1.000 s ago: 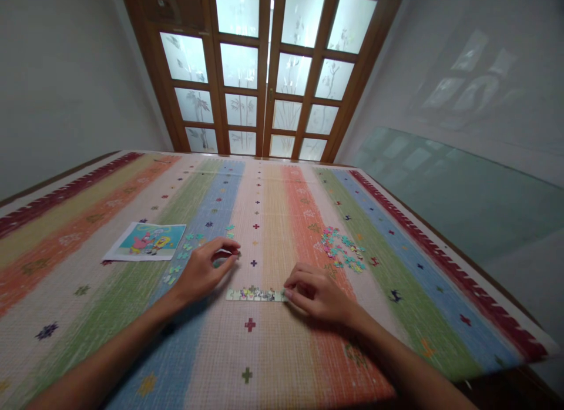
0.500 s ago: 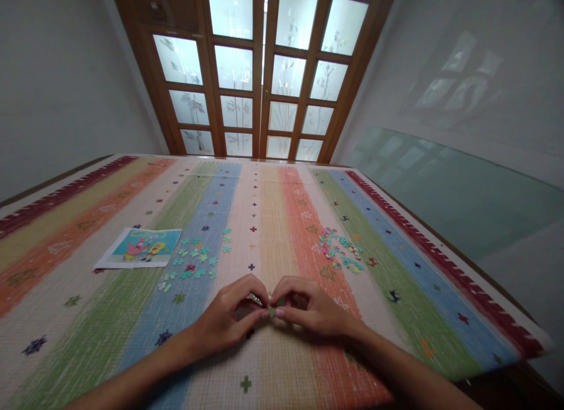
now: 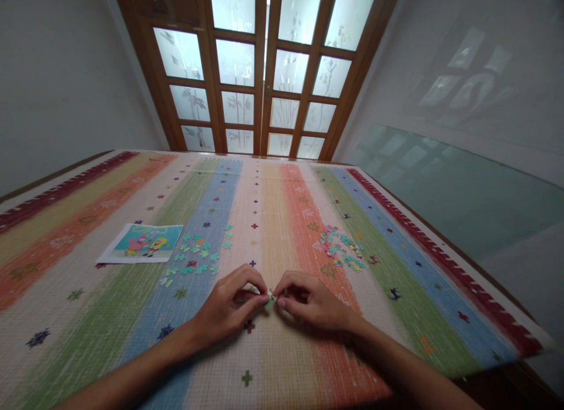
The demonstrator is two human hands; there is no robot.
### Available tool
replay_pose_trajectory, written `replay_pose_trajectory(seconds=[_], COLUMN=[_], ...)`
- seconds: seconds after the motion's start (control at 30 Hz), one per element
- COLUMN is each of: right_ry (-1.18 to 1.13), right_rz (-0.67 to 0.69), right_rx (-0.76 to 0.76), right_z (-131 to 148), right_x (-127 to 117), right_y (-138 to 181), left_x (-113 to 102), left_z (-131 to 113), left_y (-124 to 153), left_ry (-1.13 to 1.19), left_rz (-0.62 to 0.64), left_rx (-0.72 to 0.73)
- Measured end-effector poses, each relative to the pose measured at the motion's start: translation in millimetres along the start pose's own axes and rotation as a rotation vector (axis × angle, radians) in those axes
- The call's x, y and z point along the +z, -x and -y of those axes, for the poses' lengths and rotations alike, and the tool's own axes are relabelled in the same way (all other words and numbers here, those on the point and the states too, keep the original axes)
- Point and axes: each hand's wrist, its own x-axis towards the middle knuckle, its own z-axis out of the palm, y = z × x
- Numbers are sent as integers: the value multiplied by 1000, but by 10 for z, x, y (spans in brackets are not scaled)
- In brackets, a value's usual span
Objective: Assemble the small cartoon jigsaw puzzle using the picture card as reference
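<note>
Low over the middle of the striped tablecloth, my left hand [image 3: 237, 302] and my right hand [image 3: 311, 301] meet fingertip to fingertip. Between them is a small pale green jigsaw puzzle piece [image 3: 270, 298], mostly covered by the fingers. Thumb and index finger of each hand pinch at it from either side; whether it is one piece or two joined cannot be made out. Left of my hands lie several loose teal puzzle pieces [image 3: 200, 269], spread apart. To the right is a denser heap of teal, pink and yellow puzzle pieces [image 3: 341, 248].
A printed cartoon picture [image 3: 143, 244] lies flat on the left of the striped tablecloth [image 3: 282, 375]. Beyond the table's far edge stands a wooden door [image 3: 263, 75] with frosted panes. A pale glass panel [image 3: 458, 187] leans along the right wall.
Both hands have risen slightly in view and the fingertips have parted a little, showing more of the piece. The loose pieces and the picture lie as before.
</note>
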Motion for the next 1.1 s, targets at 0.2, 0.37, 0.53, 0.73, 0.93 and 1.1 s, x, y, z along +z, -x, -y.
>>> replay_pose_trajectory(seconds=[0.2, 0.37, 0.53, 0.73, 0.93, 1.1], right_ry=[-69, -57, 13, 101, 63, 85], right_rz=[4, 14, -51, -56, 55, 79], right_rx=[72, 68, 11, 155, 237, 233], right_z=[-9, -34, -44, -174, -265, -253], right_x=[-22, 110, 7, -326, -353, -329], right_y=[-19, -3, -6, -27, -15, -10], left_x=[-4, 47, -12, -336, -613, -656], left_z=[9, 23, 20, 69, 126, 153], left_y=[-2, 18, -11, -24, 3, 15], left_ry=[-11, -20, -137, -443, -661, -727], left_rz=[-19, 5, 47, 162, 292, 358], left_rx=[12, 52, 128, 201, 154, 169])
